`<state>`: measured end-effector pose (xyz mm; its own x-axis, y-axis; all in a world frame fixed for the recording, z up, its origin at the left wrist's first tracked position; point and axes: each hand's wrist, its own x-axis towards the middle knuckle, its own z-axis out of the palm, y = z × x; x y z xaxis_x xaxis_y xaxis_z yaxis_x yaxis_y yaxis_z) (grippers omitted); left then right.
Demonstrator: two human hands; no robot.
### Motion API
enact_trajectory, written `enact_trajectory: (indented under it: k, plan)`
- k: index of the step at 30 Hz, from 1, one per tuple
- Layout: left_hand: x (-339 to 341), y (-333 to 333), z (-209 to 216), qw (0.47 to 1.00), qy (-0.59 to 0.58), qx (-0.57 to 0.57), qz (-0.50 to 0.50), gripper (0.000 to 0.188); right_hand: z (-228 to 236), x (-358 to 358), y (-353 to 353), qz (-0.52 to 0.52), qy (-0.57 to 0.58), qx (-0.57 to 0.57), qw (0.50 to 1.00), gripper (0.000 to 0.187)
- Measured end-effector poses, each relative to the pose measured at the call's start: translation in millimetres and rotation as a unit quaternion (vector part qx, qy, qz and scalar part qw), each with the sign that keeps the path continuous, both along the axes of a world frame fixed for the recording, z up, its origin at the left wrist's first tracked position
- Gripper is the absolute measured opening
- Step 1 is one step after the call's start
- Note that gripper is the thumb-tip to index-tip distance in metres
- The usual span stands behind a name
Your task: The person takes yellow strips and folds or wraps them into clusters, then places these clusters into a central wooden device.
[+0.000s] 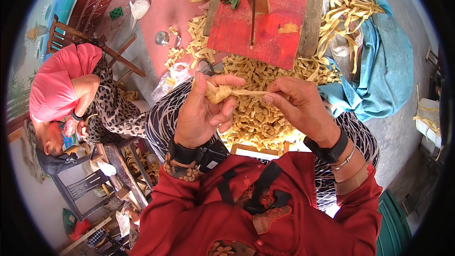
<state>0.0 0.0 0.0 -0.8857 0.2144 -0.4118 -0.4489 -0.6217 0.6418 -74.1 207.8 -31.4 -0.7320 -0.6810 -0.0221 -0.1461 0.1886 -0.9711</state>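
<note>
In front of my chest, a pale yellow strip (pixel 218 94) runs between my hands, folded into a thick knot at its left end. My left hand (pixel 196 114) holds the knotted end near the thumb and index finger, its palm turned up and its other fingers curled loosely. The thin tail of the strip is pinched between the thumb and fingertips of my right hand (pixel 303 106). Below both hands lies a large heap of small folded yellow pieces (pixel 256 125), between my knees.
A red board (pixel 289 19) with an upright wooden block (pixel 258 0) stands beyond the heap. Long yellow strips (pixel 343 14) hang at the right beside a blue cloth (pixel 379 71). At the left another person (pixel 61 80) bends forward. A glass jar (pixel 162 38) stands far left.
</note>
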Motion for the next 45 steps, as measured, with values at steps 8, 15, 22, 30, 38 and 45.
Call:
enact_trajectory:
  k: [8, 15, 22, 30, 38, 45]
  plan:
    - [-7, 23, 0, 0.967, -0.037, -0.245, 0.053, 0.023, -7, 7, -5, -0.005, -0.026, -0.014, 1.000, 0.018]
    - [-6, 2, 8, 0.981, -0.001, -0.153, 0.116, 0.008, 15, -1, -9, 0.070, 0.059, -0.016, 0.996, 0.025]
    - [-27, -9, 13, 0.973, 0.061, -0.160, 0.154, 0.009, 25, -22, -1, 0.026, 0.117, -0.007, 0.993, 0.029]
    - [-98, 2, 13, 0.937, 0.133, -0.295, 0.134, 0.009, 37, -66, -6, -0.128, 0.275, 0.098, 0.948, 0.027]
    - [-96, -20, -23, 0.755, 0.156, -0.629, 0.101, 0.012, 9, -66, -4, -0.110, 0.285, 0.179, 0.935, 0.018]
    - [-3, -3, -12, 0.837, 0.019, -0.531, -0.133, 0.024, 14, 0, -28, 0.047, 0.258, 0.014, 0.965, 0.008]
